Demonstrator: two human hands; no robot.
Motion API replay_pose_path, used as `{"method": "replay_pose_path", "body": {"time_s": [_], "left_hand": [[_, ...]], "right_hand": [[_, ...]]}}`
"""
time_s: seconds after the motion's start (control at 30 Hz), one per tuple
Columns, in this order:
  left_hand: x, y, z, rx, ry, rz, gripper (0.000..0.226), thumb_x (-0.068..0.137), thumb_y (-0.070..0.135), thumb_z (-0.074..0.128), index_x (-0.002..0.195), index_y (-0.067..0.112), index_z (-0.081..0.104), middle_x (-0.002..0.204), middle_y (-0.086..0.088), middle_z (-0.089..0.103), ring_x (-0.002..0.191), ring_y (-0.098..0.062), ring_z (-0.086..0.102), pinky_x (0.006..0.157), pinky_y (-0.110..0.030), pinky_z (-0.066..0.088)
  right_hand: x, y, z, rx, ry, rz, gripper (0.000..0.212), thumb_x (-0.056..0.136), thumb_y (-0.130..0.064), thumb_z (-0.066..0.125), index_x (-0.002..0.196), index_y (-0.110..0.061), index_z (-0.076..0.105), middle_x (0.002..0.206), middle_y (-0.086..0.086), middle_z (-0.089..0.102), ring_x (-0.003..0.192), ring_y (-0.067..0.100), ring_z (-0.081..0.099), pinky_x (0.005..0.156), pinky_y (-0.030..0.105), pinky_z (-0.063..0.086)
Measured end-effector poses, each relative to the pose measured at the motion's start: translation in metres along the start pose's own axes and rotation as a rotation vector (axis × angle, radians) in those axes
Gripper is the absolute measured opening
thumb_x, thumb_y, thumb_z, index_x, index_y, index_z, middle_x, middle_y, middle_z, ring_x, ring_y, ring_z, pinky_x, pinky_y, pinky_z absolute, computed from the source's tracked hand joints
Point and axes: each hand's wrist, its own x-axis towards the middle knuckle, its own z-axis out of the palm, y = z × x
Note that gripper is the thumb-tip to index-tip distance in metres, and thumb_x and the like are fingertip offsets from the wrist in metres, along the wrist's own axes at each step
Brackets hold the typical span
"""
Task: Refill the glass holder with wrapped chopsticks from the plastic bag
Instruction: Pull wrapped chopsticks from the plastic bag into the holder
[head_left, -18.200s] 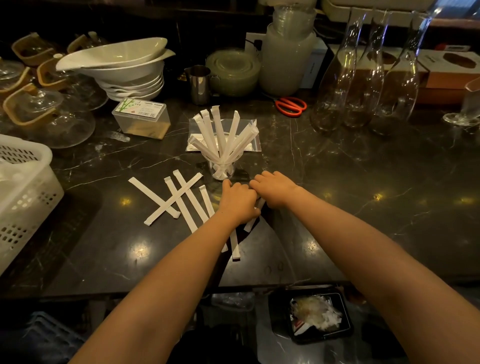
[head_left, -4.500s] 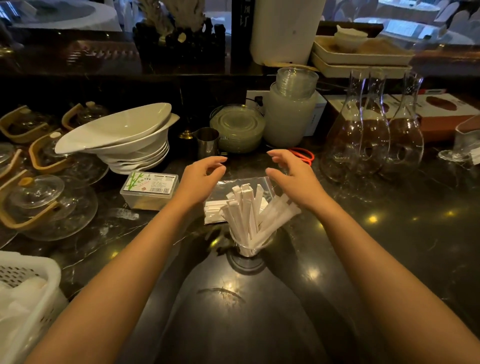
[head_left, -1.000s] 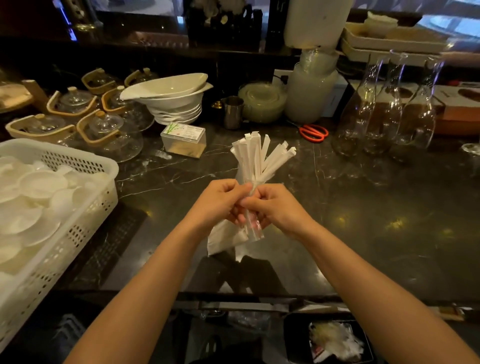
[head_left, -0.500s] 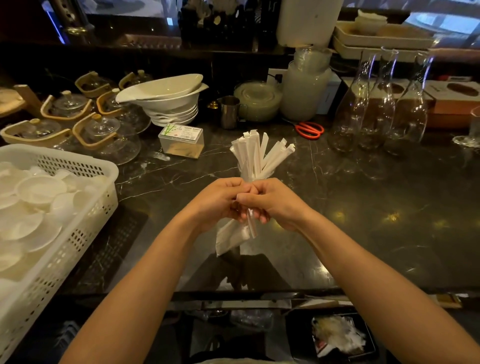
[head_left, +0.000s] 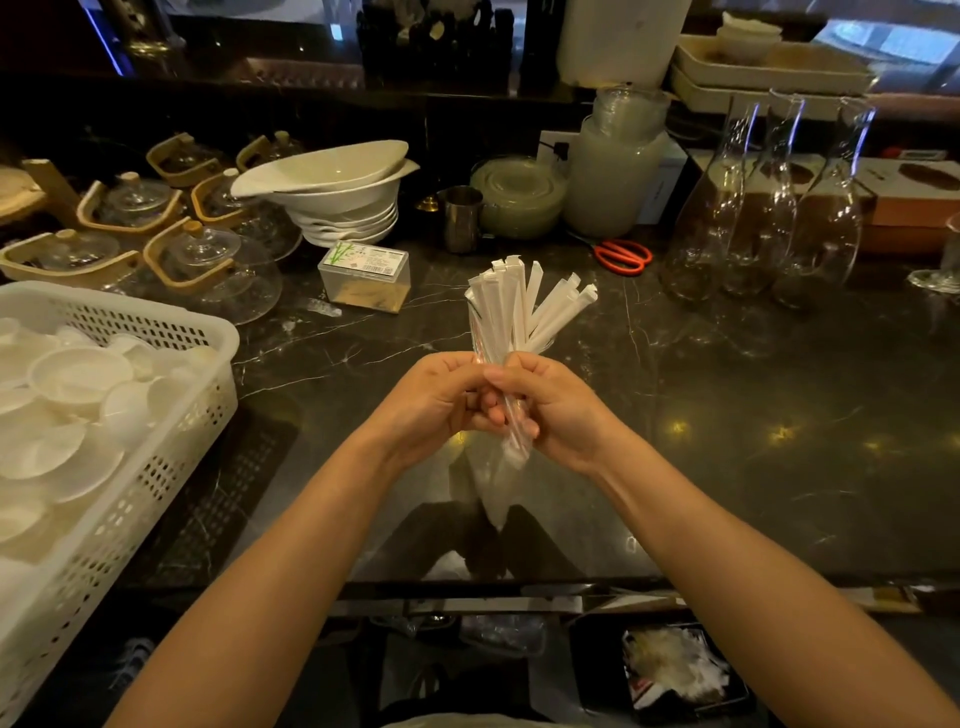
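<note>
Head view: wrapped chopsticks (head_left: 524, 306) stand upright, fanning rightward.

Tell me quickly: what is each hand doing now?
Left hand: closed on the plastic bag.
Right hand: closed on the bag too.

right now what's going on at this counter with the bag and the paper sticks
A person is holding a clear plastic bag in front of them with both hands. The left hand and right hand pinch it near the top, and it hangs down limp above the dark counter. Just behind the hands, a bunch of wrapped chopsticks fans upward; the glass holding them is hidden by the hands. A white basket of small dishes sits to the left.
</note>
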Motion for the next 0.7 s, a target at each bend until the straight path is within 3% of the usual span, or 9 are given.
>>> {"method": "replay_pose_path", "body": {"time_s": [0.1, 0.27, 0.7], "left_hand": [[0.002, -0.002, 0.004, -0.015, 0.03, 0.053, 0.043, 0.088, 0.004, 0.044, 0.052, 0.016, 0.064, 0.048, 0.0, 0.057, 0.044, -0.009, 0.057, 0.048, -0.019, 0.054], [0.006, -0.013, 0.004, 0.02, 0.119, 0.11, 0.031, 0.088, -0.002, 0.039, 0.064, 0.006, 0.056, 0.045, 0.002, 0.057, 0.04, -0.006, 0.054, 0.044, -0.018, 0.051], [0.01, -0.029, 0.007, 0.02, 0.183, 0.104, 0.029, 0.089, -0.001, 0.041, 0.062, 0.003, 0.052, 0.043, 0.003, 0.056, 0.038, -0.006, 0.053, 0.042, -0.017, 0.05]], "right_hand": [[0.005, 0.004, 0.0, 0.096, -0.013, -0.009, 0.024, 0.084, -0.011, 0.055, 0.06, -0.01, 0.051, 0.05, 0.001, 0.062, 0.039, 0.007, 0.052, 0.046, 0.018, 0.046], [0.006, 0.015, 0.003, 0.248, 0.05, -0.01, 0.021, 0.091, -0.005, 0.044, 0.07, -0.006, 0.047, 0.045, 0.0, 0.059, 0.035, 0.006, 0.054, 0.042, 0.016, 0.046], [0.009, 0.037, -0.001, 0.419, 0.174, 0.012, 0.016, 0.088, -0.009, 0.048, 0.073, -0.006, 0.053, 0.047, 0.002, 0.059, 0.037, 0.006, 0.055, 0.042, 0.015, 0.046]]}}
